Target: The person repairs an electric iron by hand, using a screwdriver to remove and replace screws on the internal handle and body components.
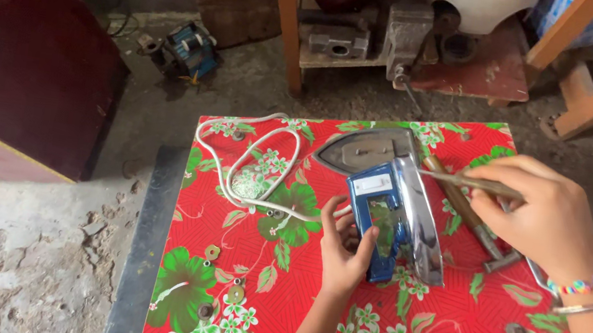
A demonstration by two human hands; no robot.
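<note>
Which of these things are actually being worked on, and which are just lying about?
In use: blue iron, steadied by left hand; screwdriver in right hand; soleplate; white cord.
Lying about: washers; motor on floor; vice.

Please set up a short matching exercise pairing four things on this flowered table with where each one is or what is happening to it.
Things:
1. iron
2. white cord
3. screwdriver
4. grey plate

States:
A. lies looped on the left part of the table
B. held in the right hand, tip at the iron
C. stands on its side, steadied by the left hand
D. lies flat behind the iron

Pairs: 1-C, 2-A, 3-B, 4-D
</note>
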